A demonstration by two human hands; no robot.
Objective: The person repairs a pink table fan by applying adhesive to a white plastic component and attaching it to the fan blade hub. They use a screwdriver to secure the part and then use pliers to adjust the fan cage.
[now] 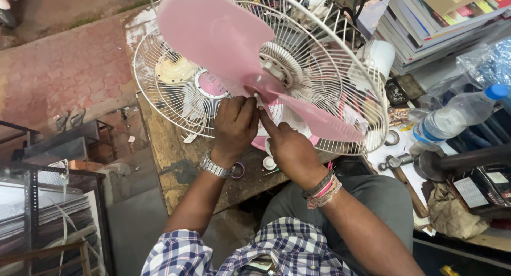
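Head view, looking down at a worn wooden workbench (175, 148). A white wire-cage table fan (319, 79) lies on it, tilted on its back, front guard off, with a three-lobed pink plastic fan blade (213, 31) sitting on the motor shaft at the centre.

Left hand (234, 124), steel wristwatch (215, 167) on the wrist, is at the lower edge of the blade hub, fingers curled together and pressed against the pink plastic; whether it actually pinches anything cannot be told. Right hand (290, 148), with coloured thread bracelets (322, 190) on the wrist, sits just beside it, index finger stretched up and touching the hub area next to a thin pale pin-like part (261, 103); other fingers folded in, grip unclear. The two hands touch or nearly touch at the fingertips.

A second round white wire guard (170, 89) with a pink centre ring lies flat to the left, partly under the blade. Right side: clear plastic water bottle with blue cap (458, 113) lying tilted, stack of books (431, 20) behind it, small metal parts on white paper (394, 159). Person wears a blue-white checked shirt (277, 249) and grey trousers.
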